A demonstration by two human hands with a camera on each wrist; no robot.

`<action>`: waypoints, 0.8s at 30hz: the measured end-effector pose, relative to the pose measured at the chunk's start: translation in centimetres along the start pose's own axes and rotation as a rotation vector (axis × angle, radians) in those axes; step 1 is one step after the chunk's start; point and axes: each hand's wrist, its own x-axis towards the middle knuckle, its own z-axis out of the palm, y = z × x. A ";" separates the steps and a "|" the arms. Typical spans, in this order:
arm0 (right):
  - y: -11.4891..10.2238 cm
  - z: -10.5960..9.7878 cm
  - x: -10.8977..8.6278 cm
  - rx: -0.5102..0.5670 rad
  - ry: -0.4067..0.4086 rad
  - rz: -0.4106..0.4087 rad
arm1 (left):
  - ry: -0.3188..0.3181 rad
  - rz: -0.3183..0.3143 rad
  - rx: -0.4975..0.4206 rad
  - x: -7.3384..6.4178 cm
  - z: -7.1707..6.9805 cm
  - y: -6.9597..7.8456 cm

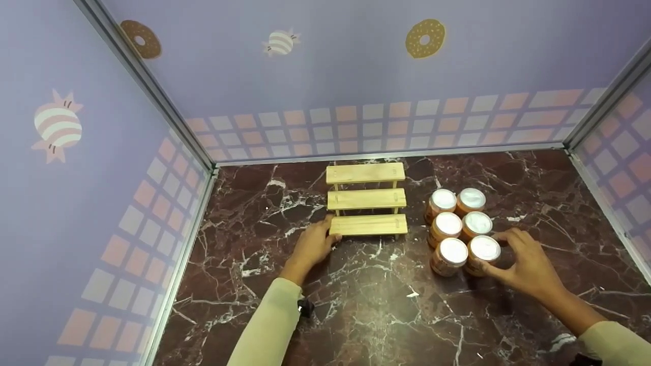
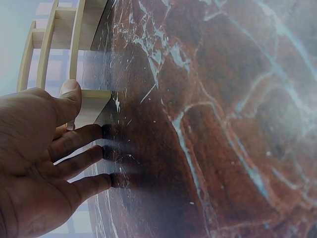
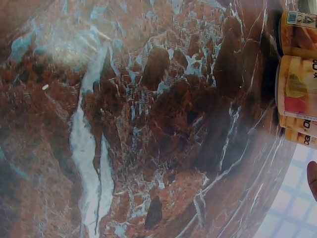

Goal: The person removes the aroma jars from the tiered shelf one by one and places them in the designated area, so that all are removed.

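A three-tier wooden step rack [image 1: 368, 224] stands on the dark marbled surface. At the left end of its lowest step, my left hand [image 1: 313, 245] grips the wood; in the left wrist view the thumb [image 2: 70, 96] lies against the step and the other fingers spread near the tabletop. To the right, several orange jars with pale lids stand in two columns. My right hand [image 1: 530, 262] curves round the front right jar [image 1: 483, 250], thumb at its near side and forefinger beside the lid. The right wrist view shows that jar's label [image 3: 299, 87] and one fingertip [image 3: 312, 176].
The front left jar [image 1: 449, 256] stands close against the one at my right hand, with the back jars [image 1: 443, 201] behind. Purple patterned panels [image 1: 356, 76] enclose the back and both sides. A metal strip [image 1: 285, 160] runs along the rear edge.
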 end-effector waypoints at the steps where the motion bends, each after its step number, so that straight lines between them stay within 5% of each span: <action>1: 0.0 0.1 0.0 -0.001 0.003 -0.002 | -0.010 -0.009 -0.013 0.0 0.0 -0.1; 24: 0.3 0.7 -1.1 0.022 -0.003 0.046 | 0.001 0.020 0.058 0.8 1.5 -1.8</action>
